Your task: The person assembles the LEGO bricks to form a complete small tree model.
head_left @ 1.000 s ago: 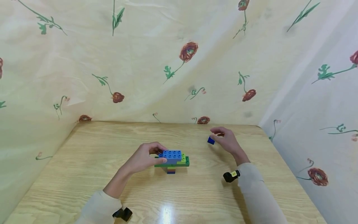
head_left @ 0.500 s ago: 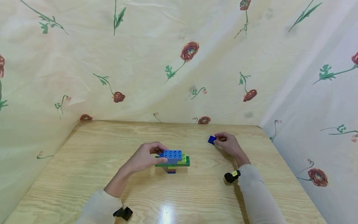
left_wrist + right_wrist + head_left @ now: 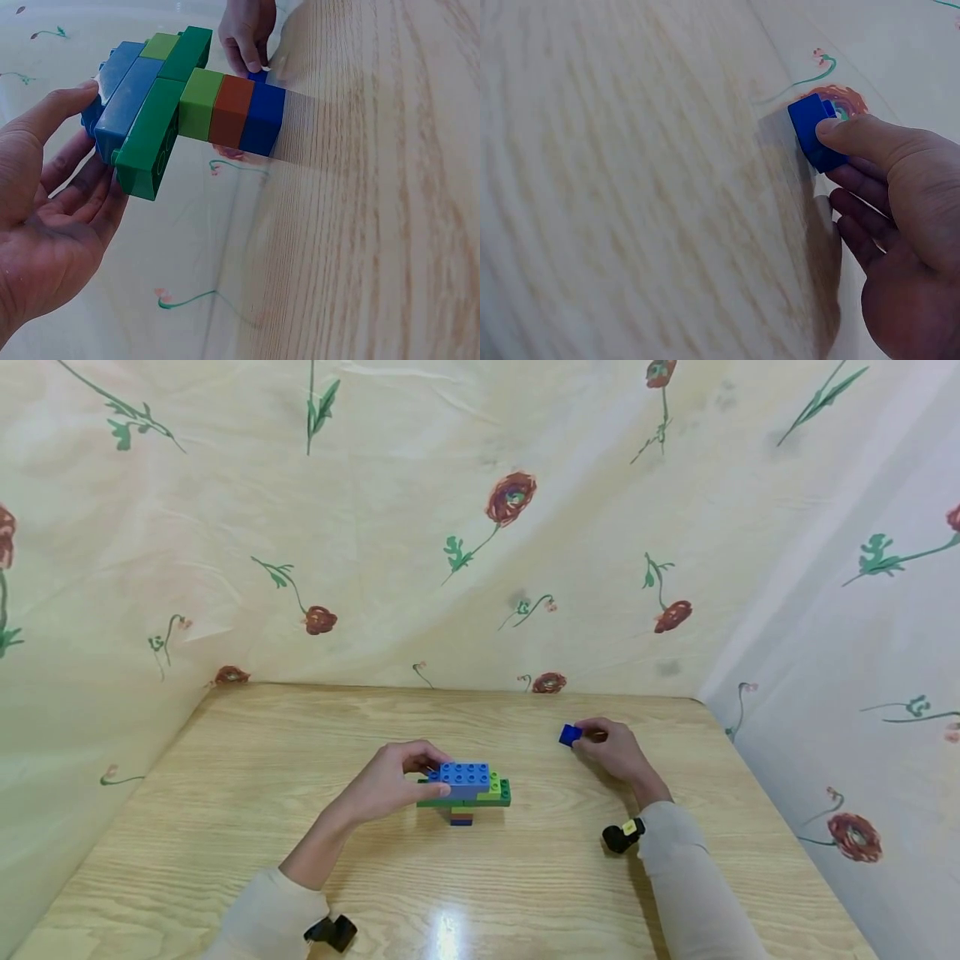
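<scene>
My left hand [image 3: 393, 783] grips a toy brick build by its upper left end, thumb in front and fingers behind. A light blue brick [image 3: 465, 777] tops the build. Beneath come lime and dark green bricks [image 3: 146, 150]; a narrow column goes down through a lime brick [image 3: 199, 103], an orange-brown brick [image 3: 230, 111] and a dark blue brick [image 3: 262, 118] at the tabletop. Farther back on the right, my right hand [image 3: 618, 750] pinches a small blue brick [image 3: 810, 131] between thumb and fingers, low over the table. The brick is tipped, its studs facing the hand.
Both hands work over a wooden table [image 3: 525, 877]. Behind it hangs a flower-patterned cloth [image 3: 390, 527], which also runs along both sides. Black wrist cameras sit at the left cuff [image 3: 332, 932] and the right cuff [image 3: 622, 836].
My right hand has shifted from over the small blue brick to its right side, and the brick has turned so a flat face shows. My left hand and the build keep their place.
</scene>
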A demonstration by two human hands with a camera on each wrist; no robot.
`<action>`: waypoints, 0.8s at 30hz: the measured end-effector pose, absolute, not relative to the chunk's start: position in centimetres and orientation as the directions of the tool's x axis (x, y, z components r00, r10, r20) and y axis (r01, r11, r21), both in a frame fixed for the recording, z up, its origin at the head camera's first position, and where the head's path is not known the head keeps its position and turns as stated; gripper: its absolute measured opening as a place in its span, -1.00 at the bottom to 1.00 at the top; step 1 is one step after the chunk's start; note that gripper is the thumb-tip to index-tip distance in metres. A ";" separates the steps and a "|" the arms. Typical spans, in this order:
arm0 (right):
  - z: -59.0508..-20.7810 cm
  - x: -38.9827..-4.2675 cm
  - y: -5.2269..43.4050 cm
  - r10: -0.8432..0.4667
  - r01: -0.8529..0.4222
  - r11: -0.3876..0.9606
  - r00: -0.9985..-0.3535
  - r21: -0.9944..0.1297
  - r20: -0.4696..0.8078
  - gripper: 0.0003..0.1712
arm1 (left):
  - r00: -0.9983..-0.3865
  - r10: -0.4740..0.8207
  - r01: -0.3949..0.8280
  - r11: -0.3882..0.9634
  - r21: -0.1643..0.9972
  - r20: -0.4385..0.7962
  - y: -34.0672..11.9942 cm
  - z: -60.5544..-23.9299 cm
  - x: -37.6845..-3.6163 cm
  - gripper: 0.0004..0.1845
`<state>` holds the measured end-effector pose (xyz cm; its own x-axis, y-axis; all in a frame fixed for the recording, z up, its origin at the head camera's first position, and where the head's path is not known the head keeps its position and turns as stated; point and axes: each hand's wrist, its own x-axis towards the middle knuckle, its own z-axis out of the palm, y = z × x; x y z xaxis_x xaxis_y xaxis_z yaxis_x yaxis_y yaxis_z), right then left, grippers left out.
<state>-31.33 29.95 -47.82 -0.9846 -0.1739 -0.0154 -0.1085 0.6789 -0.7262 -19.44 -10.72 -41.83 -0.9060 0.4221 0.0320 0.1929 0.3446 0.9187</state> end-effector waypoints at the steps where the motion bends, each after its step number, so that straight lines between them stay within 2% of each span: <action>1: -47.8 -31.3 29.9 -0.173 -0.109 0.679 -0.985 -0.726 -0.014 -0.50 | -0.905 0.423 0.195 0.345 0.918 0.033 -10.7 -41.8 -19.4 -0.63; 15: -46.1 -30.7 28.0 -0.182 -0.104 0.630 -0.983 -0.770 -0.017 -0.44 | -0.905 0.424 0.197 0.355 0.914 0.030 -10.7 -41.8 -19.4 -0.62; 24: -44.3 -29.6 25.8 -0.251 -0.217 0.622 -0.965 -0.752 0.071 -0.50 | -0.906 0.423 0.196 0.355 0.914 0.030 -10.7 -41.8 -19.4 -0.62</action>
<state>-29.61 25.82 -44.30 -0.9654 -0.2508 0.0713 -0.2171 0.6220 -0.7523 -19.45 -10.74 -41.82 -0.9056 0.4230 0.0298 0.1960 0.3554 0.9139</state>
